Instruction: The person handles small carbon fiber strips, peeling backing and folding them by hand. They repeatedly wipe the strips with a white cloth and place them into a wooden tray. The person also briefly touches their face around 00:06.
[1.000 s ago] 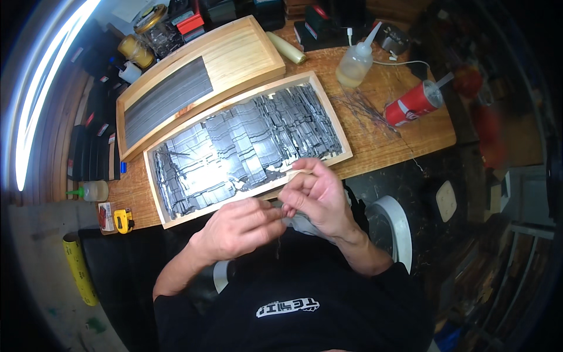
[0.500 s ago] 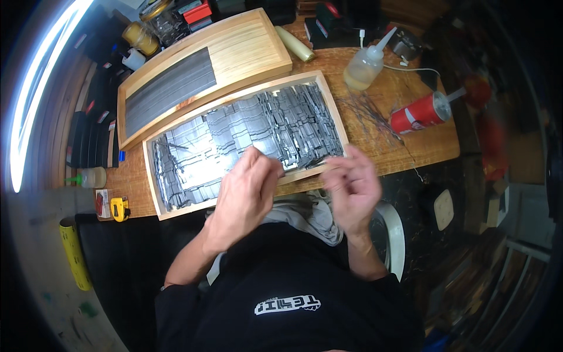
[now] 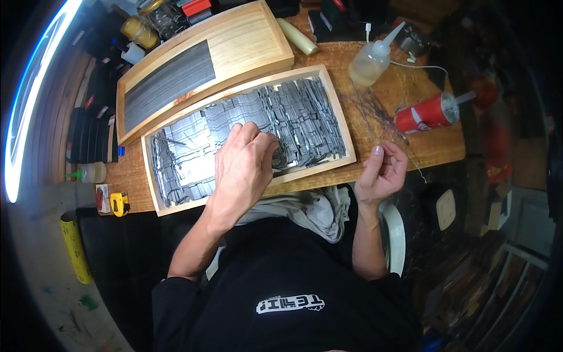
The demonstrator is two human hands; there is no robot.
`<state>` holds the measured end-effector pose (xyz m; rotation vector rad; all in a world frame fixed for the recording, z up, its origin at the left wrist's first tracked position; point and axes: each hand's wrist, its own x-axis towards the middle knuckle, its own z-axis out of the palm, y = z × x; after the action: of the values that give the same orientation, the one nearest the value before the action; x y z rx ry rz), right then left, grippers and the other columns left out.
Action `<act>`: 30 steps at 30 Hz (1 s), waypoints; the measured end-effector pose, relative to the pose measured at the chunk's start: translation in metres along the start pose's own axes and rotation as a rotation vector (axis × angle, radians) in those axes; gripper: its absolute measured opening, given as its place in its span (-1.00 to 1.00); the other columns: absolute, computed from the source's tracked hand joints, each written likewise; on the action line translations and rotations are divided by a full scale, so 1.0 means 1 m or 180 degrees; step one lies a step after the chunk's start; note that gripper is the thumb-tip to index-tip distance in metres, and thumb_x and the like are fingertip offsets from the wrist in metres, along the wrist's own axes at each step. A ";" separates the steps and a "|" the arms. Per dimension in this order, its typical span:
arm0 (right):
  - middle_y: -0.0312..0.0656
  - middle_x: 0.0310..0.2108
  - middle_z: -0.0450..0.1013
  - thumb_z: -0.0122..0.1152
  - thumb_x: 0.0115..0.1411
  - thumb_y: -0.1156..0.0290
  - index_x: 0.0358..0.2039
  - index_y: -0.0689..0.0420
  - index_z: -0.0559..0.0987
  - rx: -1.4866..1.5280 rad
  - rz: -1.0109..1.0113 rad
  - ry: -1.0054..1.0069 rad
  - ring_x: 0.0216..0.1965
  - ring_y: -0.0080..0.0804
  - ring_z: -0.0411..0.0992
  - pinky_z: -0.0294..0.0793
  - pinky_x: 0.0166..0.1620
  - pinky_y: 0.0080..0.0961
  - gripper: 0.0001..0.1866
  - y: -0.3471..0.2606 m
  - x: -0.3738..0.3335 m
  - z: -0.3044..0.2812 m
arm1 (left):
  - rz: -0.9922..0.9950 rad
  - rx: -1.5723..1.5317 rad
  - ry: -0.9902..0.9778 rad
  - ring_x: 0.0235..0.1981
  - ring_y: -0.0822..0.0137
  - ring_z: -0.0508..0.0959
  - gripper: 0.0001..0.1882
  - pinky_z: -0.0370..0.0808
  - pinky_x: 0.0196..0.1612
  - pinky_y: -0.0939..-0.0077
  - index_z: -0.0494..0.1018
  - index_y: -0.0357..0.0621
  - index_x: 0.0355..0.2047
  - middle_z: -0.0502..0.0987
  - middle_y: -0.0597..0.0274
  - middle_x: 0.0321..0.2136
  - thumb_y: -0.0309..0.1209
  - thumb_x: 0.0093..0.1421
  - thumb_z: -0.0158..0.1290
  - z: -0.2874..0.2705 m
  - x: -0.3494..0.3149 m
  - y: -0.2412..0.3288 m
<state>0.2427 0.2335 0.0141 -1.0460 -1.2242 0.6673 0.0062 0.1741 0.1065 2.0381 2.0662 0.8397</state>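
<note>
A shallow wooden tray (image 3: 311,171) holds rows of thin dark grey strips (image 3: 302,114), some of them shiny. Over the tray's near middle, my left hand (image 3: 241,161) has its fingers bent into a pinch against the strips. Whatever lies between those fingertips is hidden. My right hand (image 3: 382,176) is past the tray's right end, palm up by the table's front edge. Its fingers are curled with the thumb close against them, and anything held there is too small to make out.
Behind stands a second wooden tray (image 3: 252,35) with a dark grey panel (image 3: 173,85). To the right are a squeeze bottle (image 3: 369,63), loose thin strands (image 3: 375,114) and a red cup (image 3: 423,115) with a straw. A yellow tape measure (image 3: 119,204) sits at the front left corner.
My right hand has moved right and slightly up, away from the tray's corner, and turned palm up. My left hand has shifted slightly left and up, over the strips.
</note>
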 end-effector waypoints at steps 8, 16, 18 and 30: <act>-0.13 -0.22 0.51 0.22 0.38 0.59 0.00 0.39 0.47 -0.0072 -0.0004 -0.0073 -0.30 -0.55 0.48 0.47 -0.24 -0.68 -0.76 0.003 -0.002 -0.001 | 0.0005 0.0003 -0.0129 -0.36 0.16 0.45 -0.95 0.47 -0.28 0.27 0.65 -0.22 -0.31 0.45 0.20 -0.46 -0.54 0.22 0.24 0.001 0.001 -0.001; -0.13 -0.23 0.52 0.23 0.37 0.59 0.00 0.38 0.48 -0.0103 0.0015 -0.0111 -0.29 -0.55 0.48 0.47 -0.23 -0.68 -0.77 0.005 -0.004 -0.001 | 0.0049 -0.0013 -0.0165 -0.36 0.16 0.45 -0.95 0.47 -0.27 0.25 0.64 -0.24 -0.31 0.45 0.18 -0.45 -0.54 0.21 0.24 0.002 0.005 -0.002; -0.13 -0.22 0.52 0.23 0.37 0.59 -0.01 0.38 0.49 -0.0126 0.0021 -0.0105 -0.29 -0.55 0.48 0.48 -0.23 -0.67 -0.77 0.005 -0.004 -0.001 | 0.0062 -0.0006 -0.0179 -0.35 0.15 0.46 -0.95 0.47 -0.27 0.25 0.64 -0.25 -0.31 0.46 0.18 -0.44 -0.54 0.21 0.24 0.002 0.005 -0.002; -0.15 -0.23 0.52 0.25 0.37 0.57 -0.08 0.36 0.53 -0.0247 -0.0110 -0.0131 -0.33 -0.56 0.47 0.48 -0.26 -0.66 -0.83 0.007 -0.003 0.000 | 0.0023 -0.0201 -0.0120 -0.33 0.12 0.50 -0.96 0.49 -0.25 0.22 0.62 -0.25 -0.31 0.50 0.14 -0.42 -0.56 0.22 0.22 0.011 0.008 -0.001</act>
<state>0.2428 0.2336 0.0061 -1.0774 -1.3097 0.6216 0.0100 0.1849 0.0996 2.0142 1.9881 0.8497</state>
